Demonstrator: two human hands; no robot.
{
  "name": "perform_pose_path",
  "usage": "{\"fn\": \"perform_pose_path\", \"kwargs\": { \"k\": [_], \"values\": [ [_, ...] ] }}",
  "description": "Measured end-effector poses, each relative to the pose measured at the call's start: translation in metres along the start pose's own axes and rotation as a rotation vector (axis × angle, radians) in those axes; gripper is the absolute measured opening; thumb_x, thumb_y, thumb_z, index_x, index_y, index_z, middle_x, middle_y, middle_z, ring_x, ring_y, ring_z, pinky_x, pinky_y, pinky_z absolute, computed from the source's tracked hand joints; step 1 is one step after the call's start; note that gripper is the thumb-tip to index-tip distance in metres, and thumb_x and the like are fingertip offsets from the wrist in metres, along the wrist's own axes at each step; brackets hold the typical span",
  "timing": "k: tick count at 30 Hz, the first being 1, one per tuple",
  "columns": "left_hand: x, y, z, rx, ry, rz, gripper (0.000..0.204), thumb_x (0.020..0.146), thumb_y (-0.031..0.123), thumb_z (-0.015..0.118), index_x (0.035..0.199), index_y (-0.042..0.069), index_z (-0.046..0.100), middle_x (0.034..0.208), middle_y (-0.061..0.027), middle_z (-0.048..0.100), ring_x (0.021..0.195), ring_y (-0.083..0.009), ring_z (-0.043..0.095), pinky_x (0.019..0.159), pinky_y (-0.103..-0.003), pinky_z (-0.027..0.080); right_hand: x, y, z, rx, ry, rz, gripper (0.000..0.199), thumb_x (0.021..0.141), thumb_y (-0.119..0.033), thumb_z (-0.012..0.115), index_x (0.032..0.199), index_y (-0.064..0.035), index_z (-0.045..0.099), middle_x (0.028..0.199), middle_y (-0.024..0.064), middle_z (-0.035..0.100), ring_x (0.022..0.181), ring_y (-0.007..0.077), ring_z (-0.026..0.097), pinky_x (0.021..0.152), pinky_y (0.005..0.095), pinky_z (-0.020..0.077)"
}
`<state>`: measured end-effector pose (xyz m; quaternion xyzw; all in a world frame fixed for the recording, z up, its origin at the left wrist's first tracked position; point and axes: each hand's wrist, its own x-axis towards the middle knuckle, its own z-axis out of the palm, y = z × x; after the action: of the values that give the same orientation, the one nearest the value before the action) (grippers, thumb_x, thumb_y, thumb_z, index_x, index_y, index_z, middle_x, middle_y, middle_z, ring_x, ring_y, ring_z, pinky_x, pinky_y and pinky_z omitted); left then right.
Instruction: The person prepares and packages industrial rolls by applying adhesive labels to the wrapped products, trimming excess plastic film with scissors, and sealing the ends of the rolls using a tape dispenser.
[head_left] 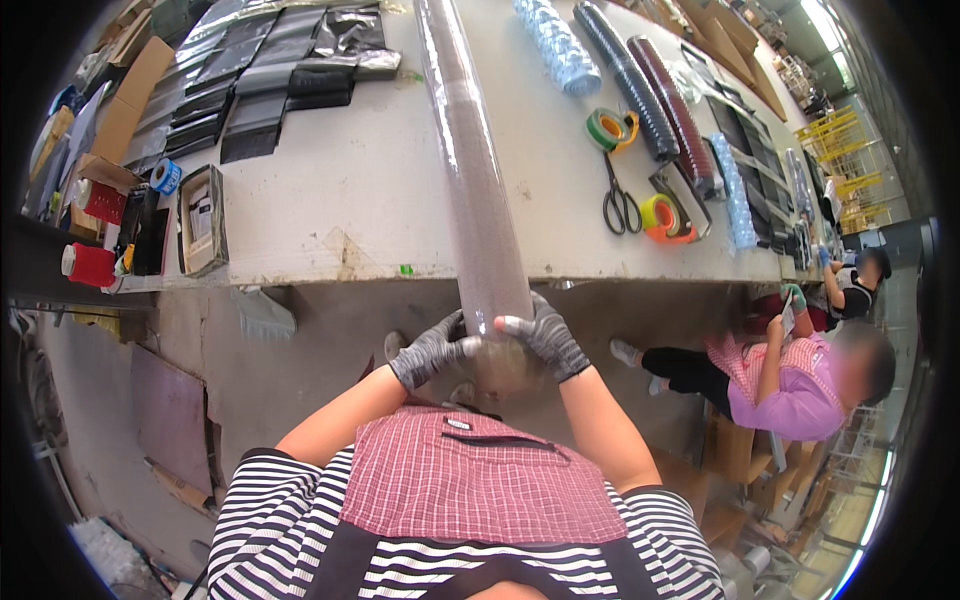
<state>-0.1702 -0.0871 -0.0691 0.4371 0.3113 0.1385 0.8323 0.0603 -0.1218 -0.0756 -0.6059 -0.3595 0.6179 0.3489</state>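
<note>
A long, brownish-grey roll in clear plastic wrap [472, 190] lies across the table, its near end jutting past the front edge toward me. My left hand [435, 352], in a grey knit glove, closes on the left side of that end, thumb toward its rim. On the other side my right hand [547, 338], gloved alike with a bare thumb tip showing, grips the end with the thumb on top and the fingers behind. Loose clear film [503, 368] hangs from the end between my hands. The undersides of both hands are hidden.
Right of the roll lie black scissors [620, 205], tape rolls [608, 130], a tape dispenser [668, 220] and several wrapped rolls [625, 80]. Black plastic packs [290, 90] cover the far left, near an open box [203, 222] and red spools [90, 264]. A co-worker [790, 385] stands at right.
</note>
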Motion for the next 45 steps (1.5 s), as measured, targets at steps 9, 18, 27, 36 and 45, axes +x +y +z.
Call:
{"fn": "perform_pose_path", "kwargs": {
  "k": [9, 18, 27, 36, 45],
  "values": [
    [0.013, -0.04, 0.005, -0.238, 0.267, -0.014, 0.084, 0.084, 0.036, 0.075, 0.144, -0.001, 0.029, 0.134, -0.0138, 0.053, 0.122, -0.0229, 0.051, 0.105, -0.035, 0.039, -0.018, 0.044, -0.002, -0.202, -0.006, 0.066, 0.127, 0.06, -0.042, 0.089, 0.149, 0.0035, 0.011, 0.134, 0.0208, 0.051, 0.122, 0.0242, 0.05, 0.1, 0.0339, 0.0443],
    [0.09, 0.046, -0.086, 0.121, 0.461, 0.024, 0.11, 0.07, 0.07, 0.07, 0.148, 0.008, 0.024, 0.128, -0.0175, 0.053, 0.117, -0.028, 0.054, 0.094, -0.044, 0.046, -0.038, -0.011, -0.011, 0.319, -0.337, 0.036, 0.094, 0.066, -0.027, 0.084, 0.142, -0.0011, 0.036, 0.13, 0.0114, 0.056, 0.118, 0.023, 0.055, 0.102, 0.0367, 0.0439],
    [0.191, 0.07, -0.083, -0.629, 0.146, 0.294, 0.066, 0.077, 0.042, 0.076, 0.124, 0.0, 0.054, 0.11, -0.014, 0.064, 0.1, -0.0262, 0.062, 0.09, -0.04, 0.053, -0.127, -0.005, 0.016, 0.281, -0.036, 0.006, 0.122, 0.054, -0.033, 0.093, 0.15, -0.0037, 0.023, 0.142, 0.0124, 0.043, 0.132, 0.0245, 0.04, 0.11, 0.0375, 0.0342],
    [0.103, 0.168, 0.035, -0.411, 0.078, 0.753, 0.074, 0.076, 0.043, 0.077, 0.129, 0.0, 0.049, 0.114, -0.0125, 0.061, 0.102, -0.0228, 0.061, 0.089, -0.035, 0.053, -0.155, 0.009, 0.004, 0.16, 0.055, -0.211, 0.132, 0.05, -0.031, 0.095, 0.152, -0.0072, 0.015, 0.149, 0.0106, 0.033, 0.137, 0.0248, 0.032, 0.112, 0.0397, 0.0301],
    [-0.039, 0.198, 0.242, -0.216, -0.547, 1.306, 0.086, 0.077, 0.04, 0.074, 0.143, 0.003, 0.034, 0.138, -0.0154, 0.049, 0.124, -0.0295, 0.051, 0.1, -0.042, 0.046, -0.215, -0.026, -0.06, 0.399, -0.192, -0.045, 0.045, 0.081, -0.017, 0.075, 0.121, -0.0024, 0.06, 0.117, 0.0077, 0.062, 0.113, 0.0181, 0.054, 0.1, 0.0335, 0.0414]
  ]
}}
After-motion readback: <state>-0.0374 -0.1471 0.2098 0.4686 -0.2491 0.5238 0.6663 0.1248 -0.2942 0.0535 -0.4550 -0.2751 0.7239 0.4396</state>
